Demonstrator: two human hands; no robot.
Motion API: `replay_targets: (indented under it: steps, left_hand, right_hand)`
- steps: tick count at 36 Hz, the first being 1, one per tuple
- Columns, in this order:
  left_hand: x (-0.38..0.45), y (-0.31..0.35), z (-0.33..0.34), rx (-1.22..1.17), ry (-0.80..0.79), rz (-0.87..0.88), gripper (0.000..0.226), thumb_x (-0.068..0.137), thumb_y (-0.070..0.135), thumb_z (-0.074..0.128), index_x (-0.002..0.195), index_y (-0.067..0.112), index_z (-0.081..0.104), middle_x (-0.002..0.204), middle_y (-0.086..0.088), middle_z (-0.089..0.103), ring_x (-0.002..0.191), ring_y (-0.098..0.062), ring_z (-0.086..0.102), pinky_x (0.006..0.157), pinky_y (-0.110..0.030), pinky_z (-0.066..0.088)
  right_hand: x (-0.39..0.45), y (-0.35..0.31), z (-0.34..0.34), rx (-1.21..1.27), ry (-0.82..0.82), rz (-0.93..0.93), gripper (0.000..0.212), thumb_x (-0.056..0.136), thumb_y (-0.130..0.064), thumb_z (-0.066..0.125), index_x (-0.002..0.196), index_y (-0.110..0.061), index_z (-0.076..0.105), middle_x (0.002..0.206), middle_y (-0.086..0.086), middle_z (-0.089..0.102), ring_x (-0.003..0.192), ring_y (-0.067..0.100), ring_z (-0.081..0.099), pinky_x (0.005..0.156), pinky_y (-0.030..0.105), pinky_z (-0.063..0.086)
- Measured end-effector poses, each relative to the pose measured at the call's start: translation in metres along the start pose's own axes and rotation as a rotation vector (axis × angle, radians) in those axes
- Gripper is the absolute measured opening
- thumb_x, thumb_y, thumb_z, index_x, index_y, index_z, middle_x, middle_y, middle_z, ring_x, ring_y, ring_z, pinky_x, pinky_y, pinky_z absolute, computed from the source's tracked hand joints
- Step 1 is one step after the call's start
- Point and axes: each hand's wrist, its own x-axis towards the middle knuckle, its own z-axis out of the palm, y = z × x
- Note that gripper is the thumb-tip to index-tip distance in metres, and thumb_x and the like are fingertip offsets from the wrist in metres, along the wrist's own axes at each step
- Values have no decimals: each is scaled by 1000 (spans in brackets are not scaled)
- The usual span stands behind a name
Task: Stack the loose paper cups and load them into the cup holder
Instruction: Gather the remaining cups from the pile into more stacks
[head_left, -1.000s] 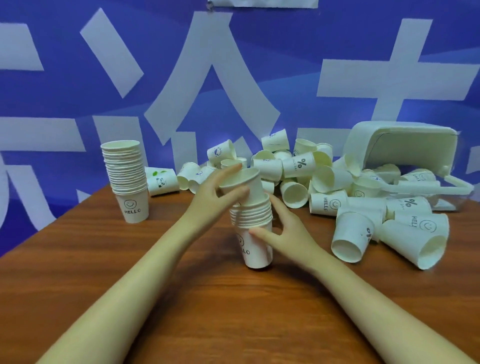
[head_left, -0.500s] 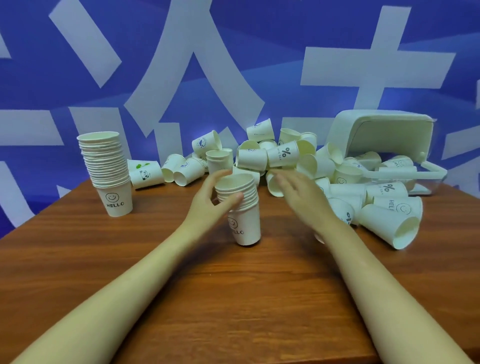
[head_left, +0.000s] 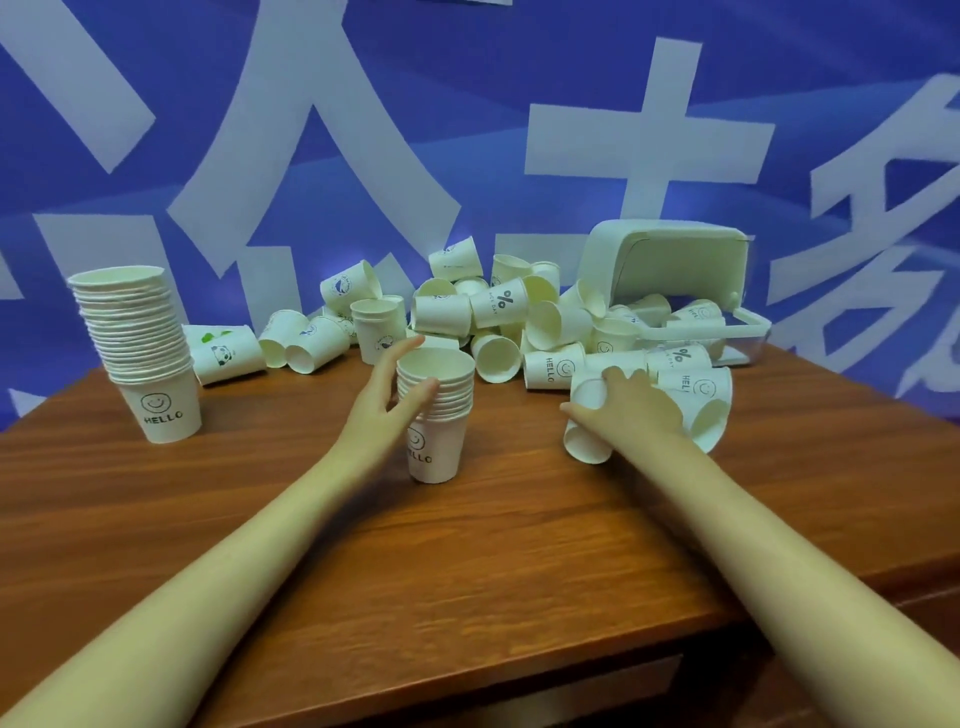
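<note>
- Two bare forearms reach in from the near edge over the table (head_left: 467, 561), a brown wood-grain top.
- The left hand (head_left: 382, 400) curls round the upper part of the short stack (head_left: 435, 415), thumb on its near side over the rims, fingers round the far side. This stack stands upright at the middle of the table; its bottom cup shows a smiley and "HELLO".
- The right hand (head_left: 631, 408) lies over a loose cup (head_left: 587, 421) on its side at the near edge of the heap, mouth toward the camera. Fingers curl over the cup's top and the thumb is at its left; how firm the hold is, I cannot tell.
- To the left, well apart, the tall stack (head_left: 136, 353) stands upright, leaning a little, also marked "HELLO".
- Further back, the heap (head_left: 498, 332) of loose cups sprawls across the table, most tipped over.
- At the far right, the white holder (head_left: 670, 265) lies tipped on its side, cups spilling from its mouth.
- Behind all: a blue wall (head_left: 467, 130) with large white characters.
</note>
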Motion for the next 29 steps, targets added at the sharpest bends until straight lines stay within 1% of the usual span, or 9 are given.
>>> replay_targets:
  steps: [4, 7, 12, 14, 17, 20, 24, 26, 29]
  left_hand:
    - [1, -1, 5, -53, -39, -23, 44, 92, 37, 58, 131, 42, 40, 127, 33, 42, 109, 31, 38, 86, 3, 33]
    - [1, 0, 4, -90, -48, -49, 48, 86, 40, 58, 131, 42, 41, 128, 34, 42, 111, 30, 39, 93, -7, 36]
    - [1, -2, 4, -103, -40, -68, 56, 95, 33, 58, 145, 31, 34, 145, 17, 40, 122, 18, 39, 98, -8, 32]
    - [1, -2, 4, -119, -37, -80, 72, 89, 47, 60, 150, 26, 28, 149, 15, 38, 132, 7, 37, 104, -12, 30]
    - [-1, -4, 7, -115, -65, -82, 66, 89, 49, 54, 148, 33, 30, 141, 29, 44, 131, 13, 36, 105, -12, 31]
    - [-3, -3, 9, -129, -63, -90, 41, 100, 30, 48, 138, 40, 36, 129, 37, 48, 121, 22, 40, 94, -2, 35]
    - [0, -7, 6, -152, -15, -113, 56, 94, 40, 46, 148, 28, 33, 140, 25, 46, 130, 9, 41, 109, -22, 37]
    - [1, -10, 6, -132, -6, -128, 53, 98, 39, 44, 149, 32, 31, 138, 32, 42, 133, 6, 38, 114, -37, 35]
    - [3, -15, 8, -94, 27, -100, 56, 97, 40, 42, 150, 30, 30, 150, 20, 39, 138, -1, 35, 115, -46, 32]
  right_hand:
    - [-5, -7, 0, 179, -71, 22, 69, 83, -50, 63, 137, -17, 37, 136, 15, 43, 118, 35, 51, 85, 38, 43]
    - [-7, -18, 2, 493, -44, -14, 66, 81, -43, 68, 136, -20, 39, 132, 10, 49, 115, 29, 54, 87, 37, 45]
    - [-6, -59, -17, 1244, 115, -160, 50, 87, -20, 70, 128, -26, 43, 124, 6, 55, 105, 18, 61, 90, 39, 54]
    - [-3, -80, -24, 1381, 156, -246, 52, 88, -16, 69, 132, -22, 42, 117, 2, 56, 99, 11, 62, 82, 28, 57]
    - [-1, -110, -21, 1352, 142, -464, 56, 85, -14, 72, 132, -20, 43, 117, -4, 54, 95, -1, 61, 73, 16, 53]
    - [-4, -124, 1, 1118, 113, -626, 67, 81, -17, 75, 138, -25, 40, 131, -13, 47, 113, -4, 54, 91, 22, 51]
    - [-7, -119, 28, 1106, 134, -694, 61, 76, -36, 64, 132, -37, 41, 137, -8, 50, 128, 11, 49, 107, 41, 43]
    - [-7, -113, 34, 1138, 137, -673, 52, 80, -42, 57, 129, -37, 43, 133, -9, 54, 125, 7, 50, 107, 38, 42]
    - [-6, -104, 40, 1102, 32, -662, 46, 83, -53, 51, 127, -41, 48, 126, -17, 58, 118, 4, 55, 103, 33, 44]
